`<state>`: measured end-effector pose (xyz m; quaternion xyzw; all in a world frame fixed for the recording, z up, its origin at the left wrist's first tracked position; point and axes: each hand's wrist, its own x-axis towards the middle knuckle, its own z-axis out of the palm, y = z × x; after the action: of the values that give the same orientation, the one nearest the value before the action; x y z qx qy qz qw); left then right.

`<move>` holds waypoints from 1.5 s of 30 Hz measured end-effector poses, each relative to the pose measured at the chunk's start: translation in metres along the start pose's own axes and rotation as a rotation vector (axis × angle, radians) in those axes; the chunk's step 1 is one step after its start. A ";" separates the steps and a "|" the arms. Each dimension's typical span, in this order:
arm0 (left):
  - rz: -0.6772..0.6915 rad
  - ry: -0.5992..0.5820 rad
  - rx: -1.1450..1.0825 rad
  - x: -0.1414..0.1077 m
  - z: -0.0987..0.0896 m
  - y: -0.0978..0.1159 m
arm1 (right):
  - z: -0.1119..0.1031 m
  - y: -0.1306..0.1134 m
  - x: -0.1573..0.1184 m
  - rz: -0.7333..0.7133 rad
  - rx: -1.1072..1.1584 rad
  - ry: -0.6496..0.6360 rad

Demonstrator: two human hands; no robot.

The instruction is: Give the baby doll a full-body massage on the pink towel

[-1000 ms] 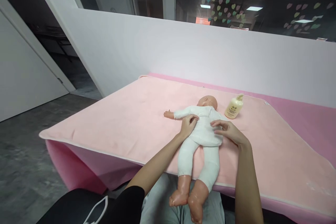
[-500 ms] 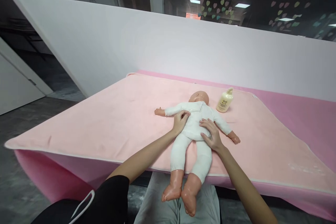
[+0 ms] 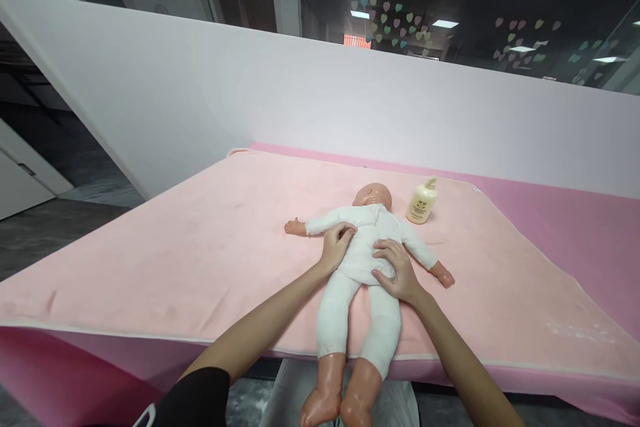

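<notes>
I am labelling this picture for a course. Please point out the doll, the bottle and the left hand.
doll (image 3: pixel 373 197): head view, on its bare head.
bottle (image 3: pixel 421 203): head view, on the middle of its body.
left hand (image 3: pixel 336 245): head view, on the back of the hand, resting on the doll.

A plastic baby doll in a white cloth romper (image 3: pixel 367 247) lies on a pink terry towel (image 3: pixel 200 253); a cream pump bottle (image 3: pixel 421 202) stands right of its head.

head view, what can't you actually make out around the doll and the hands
- Head view: doll belly, hidden under the right hand.
- Doll's feet, cut off by the bottom edge.
- Bottle label, too small to read.
- Left hand palm, pressed on the doll's chest, so whether it grips cloth is unclear.
</notes>
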<state>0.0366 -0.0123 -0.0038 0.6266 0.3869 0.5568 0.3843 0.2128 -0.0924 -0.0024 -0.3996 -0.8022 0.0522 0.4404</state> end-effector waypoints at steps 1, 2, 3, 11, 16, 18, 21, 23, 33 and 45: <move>0.010 -0.005 0.012 -0.001 0.000 0.001 | 0.000 0.000 0.000 0.022 0.025 0.007; 0.029 -0.012 0.034 -0.002 -0.001 0.003 | 0.001 0.000 0.000 0.048 0.056 0.016; 0.057 -0.022 0.065 -0.004 -0.001 0.006 | 0.001 0.000 0.000 0.074 0.090 0.023; 0.472 -0.273 0.355 -0.016 -0.011 0.029 | 0.000 0.003 0.002 0.233 0.305 0.047; 0.520 -0.342 0.547 -0.017 -0.014 0.035 | -0.003 0.001 0.002 0.273 0.337 0.045; 0.476 -0.350 0.602 -0.016 -0.014 0.036 | -0.003 0.001 0.001 0.278 0.325 0.050; 0.413 -0.399 0.588 -0.015 -0.014 0.035 | -0.003 0.001 -0.001 0.241 0.293 0.077; 0.377 -0.445 0.547 -0.013 -0.014 0.032 | -0.002 0.000 -0.002 0.193 0.243 0.085; 0.192 -0.478 0.344 -0.008 -0.013 0.026 | -0.005 0.009 0.002 0.356 0.173 0.287; 0.247 -0.424 0.340 -0.008 -0.008 0.020 | -0.005 0.021 0.035 0.386 -0.130 -0.147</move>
<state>0.0293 -0.0268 0.0116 0.8265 0.3068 0.3833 0.2754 0.2187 -0.0548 0.0145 -0.5685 -0.7425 0.1130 0.3358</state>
